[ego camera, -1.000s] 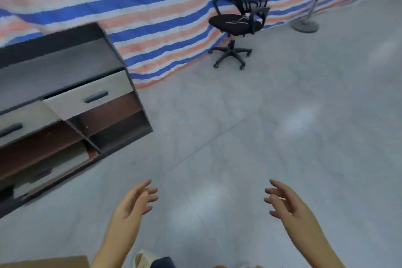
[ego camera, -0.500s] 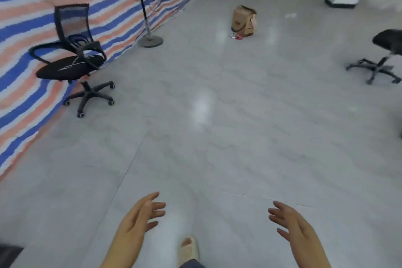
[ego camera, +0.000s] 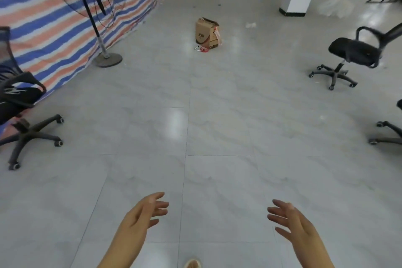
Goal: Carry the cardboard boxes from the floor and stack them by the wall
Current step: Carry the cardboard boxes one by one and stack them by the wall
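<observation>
The person stands on the pale tiled floor (ego camera: 217, 119) with both hands held out low in front. The left hand (ego camera: 141, 217) and the right hand (ego camera: 291, 222) are empty, the fingers (ego camera: 159, 204) spread and relaxed, holding nothing. The cardboard box (ego camera: 206, 32) stands far ahead in the middle of the floor, well apart from the hands, with its top flaps open and torn. Some small red and white things (ego camera: 201, 48) lie on the floor just beside its near corner. A tall fan (ego camera: 93, 13) stands on the left near the striped tarp (ego camera: 43, 22), and office chairs are on both sides: one on the left (ego camera: 24, 111) and one on the right (ego camera: 350, 56). I think the walk to the box is the step in hand. The risks I see are these: the chair legs with wheels reach into the path and a foot may catch them, the small things near the box may roll under a shoe, and the loose flaps may give a bad hold, so the box could slip or tear if it is lifted by the top.
</observation>
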